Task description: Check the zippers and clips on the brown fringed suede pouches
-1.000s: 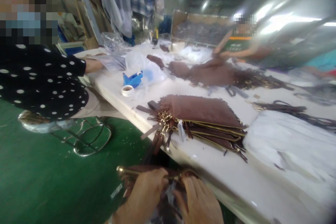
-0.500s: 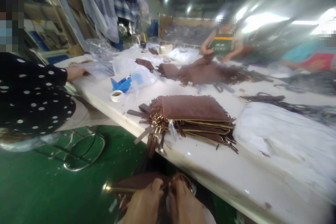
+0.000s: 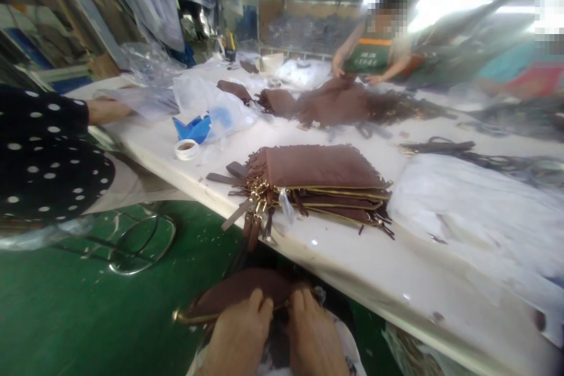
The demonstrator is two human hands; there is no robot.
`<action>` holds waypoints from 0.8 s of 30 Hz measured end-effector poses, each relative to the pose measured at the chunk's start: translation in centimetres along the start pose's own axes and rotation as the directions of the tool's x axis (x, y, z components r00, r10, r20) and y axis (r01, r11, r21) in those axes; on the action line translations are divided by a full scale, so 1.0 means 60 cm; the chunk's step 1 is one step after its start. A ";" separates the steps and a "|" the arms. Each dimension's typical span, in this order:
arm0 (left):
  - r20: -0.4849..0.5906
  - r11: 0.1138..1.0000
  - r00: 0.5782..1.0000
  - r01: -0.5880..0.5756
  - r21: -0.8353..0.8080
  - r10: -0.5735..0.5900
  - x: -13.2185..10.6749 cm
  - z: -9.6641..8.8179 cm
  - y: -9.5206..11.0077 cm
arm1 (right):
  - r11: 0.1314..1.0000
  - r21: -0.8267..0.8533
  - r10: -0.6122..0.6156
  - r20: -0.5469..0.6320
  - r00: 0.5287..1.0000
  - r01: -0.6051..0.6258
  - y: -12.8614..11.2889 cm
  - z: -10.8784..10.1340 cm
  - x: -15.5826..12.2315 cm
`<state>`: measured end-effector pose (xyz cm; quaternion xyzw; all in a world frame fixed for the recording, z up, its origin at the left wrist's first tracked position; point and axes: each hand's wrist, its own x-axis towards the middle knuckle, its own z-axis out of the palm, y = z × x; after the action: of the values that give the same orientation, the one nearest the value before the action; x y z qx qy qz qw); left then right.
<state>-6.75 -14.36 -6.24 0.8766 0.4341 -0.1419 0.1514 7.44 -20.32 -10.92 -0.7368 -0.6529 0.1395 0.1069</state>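
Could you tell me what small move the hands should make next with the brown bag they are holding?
Probably lift the brown bag up toward the table. The left hand and right hand grip its gold-edged top below the table edge, and a stack of bags like it lies just above, so it likely belongs there.

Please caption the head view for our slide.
Both hands, left hand and right hand, grip a brown pouch below the table.

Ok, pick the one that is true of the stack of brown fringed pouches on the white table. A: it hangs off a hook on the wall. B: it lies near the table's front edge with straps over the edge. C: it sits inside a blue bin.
B: the stack of brown pouches lies flat on the white table close to its front edge, and its straps hang over that edge.
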 end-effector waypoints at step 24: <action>0.278 0.986 0.947 -0.170 0.004 0.162 -0.022 0.037 0.008 | 0.997 0.032 -0.067 0.123 0.990 0.064 0.020 -0.020 -0.074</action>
<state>-7.36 -16.44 -7.72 0.8835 0.3315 -0.2558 0.2099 8.47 -24.83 -9.92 -0.7033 -0.6802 0.1905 0.0808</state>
